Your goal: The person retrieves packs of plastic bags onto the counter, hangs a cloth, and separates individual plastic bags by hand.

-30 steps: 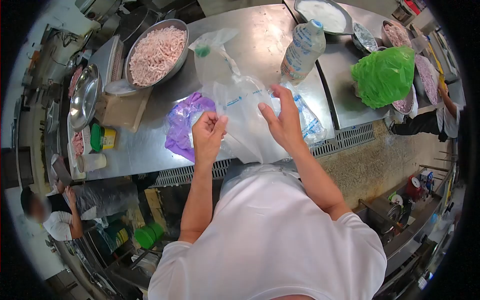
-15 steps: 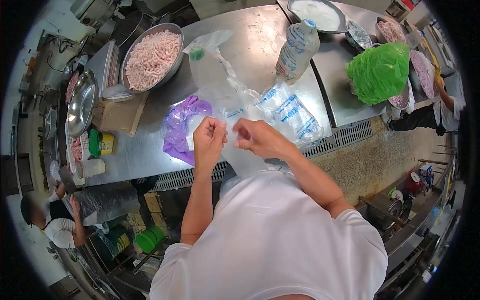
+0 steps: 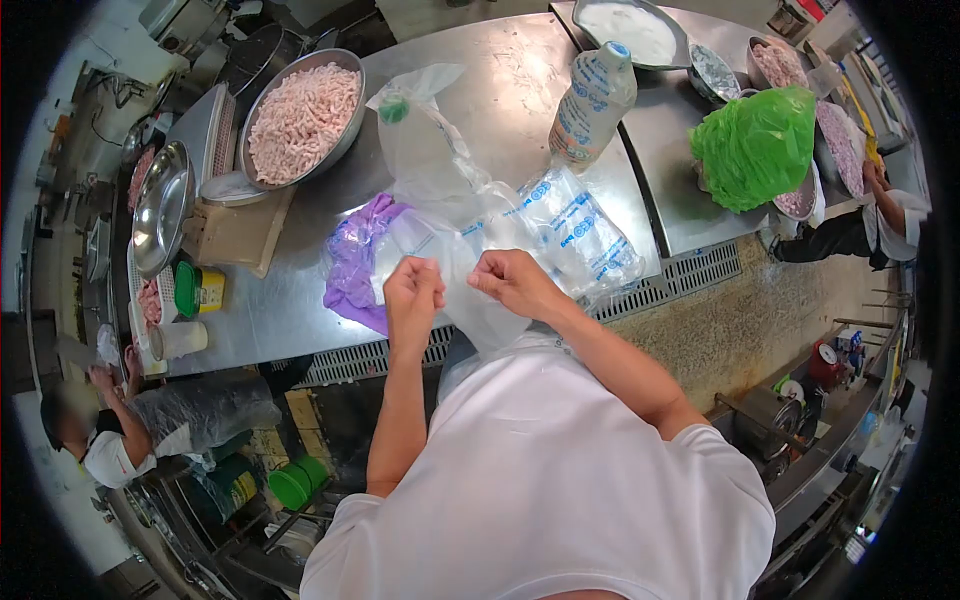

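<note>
Both hands are in front of my body at the table's near edge, with a thin clear plastic bag [image 3: 462, 275] stretched between them. My left hand [image 3: 412, 290] is closed, its thumb and fingers pinched on one side of the bag. My right hand [image 3: 520, 285] pinches the other side, fingertips together. Left of the bag lies a crumpled purple bag [image 3: 352, 268] with something white beside it. Beyond my right hand are clear packs with blue print [image 3: 580, 225]. Farther up lies a long translucent bag [image 3: 425, 150] with a green spot.
A steel bowl of pale pink meat strips [image 3: 305, 120] stands at the far left of the steel table [image 3: 480, 70]. A blue-printed bag [image 3: 592, 105] stands upright, and a green bag [image 3: 755, 150] sits right. One co-worker [image 3: 110, 430] is at left, another [image 3: 885, 220] at right.
My hands have moved slightly apart and lower, and my right fingers have closed to a pinch. The plastic now spans between them. The co-worker at left has raised their hands.
</note>
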A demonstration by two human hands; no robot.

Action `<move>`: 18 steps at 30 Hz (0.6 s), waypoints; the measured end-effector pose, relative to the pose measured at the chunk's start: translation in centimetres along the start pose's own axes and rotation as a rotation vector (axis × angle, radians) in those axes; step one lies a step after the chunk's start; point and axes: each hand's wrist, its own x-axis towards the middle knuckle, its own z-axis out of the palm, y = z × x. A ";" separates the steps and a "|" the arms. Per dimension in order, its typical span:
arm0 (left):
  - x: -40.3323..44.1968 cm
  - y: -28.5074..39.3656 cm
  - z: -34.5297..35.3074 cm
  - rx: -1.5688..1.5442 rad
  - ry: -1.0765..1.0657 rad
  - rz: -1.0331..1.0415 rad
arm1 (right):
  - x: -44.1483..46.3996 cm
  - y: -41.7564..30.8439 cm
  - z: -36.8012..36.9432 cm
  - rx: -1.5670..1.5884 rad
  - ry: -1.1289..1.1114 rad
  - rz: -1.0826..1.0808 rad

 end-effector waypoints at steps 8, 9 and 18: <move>0.3 3.0 -0.2 -0.517 0.050 0.108 | 0.0 -2.9 -2.2 -0.074 0.184 -0.117; 0.6 3.6 -0.9 -0.556 0.067 0.146 | 0.3 -3.7 -2.8 -0.013 0.186 -0.117; 1.6 2.8 1.4 -0.185 -0.057 0.278 | 0.2 -6.9 -1.3 -0.153 -0.030 -0.169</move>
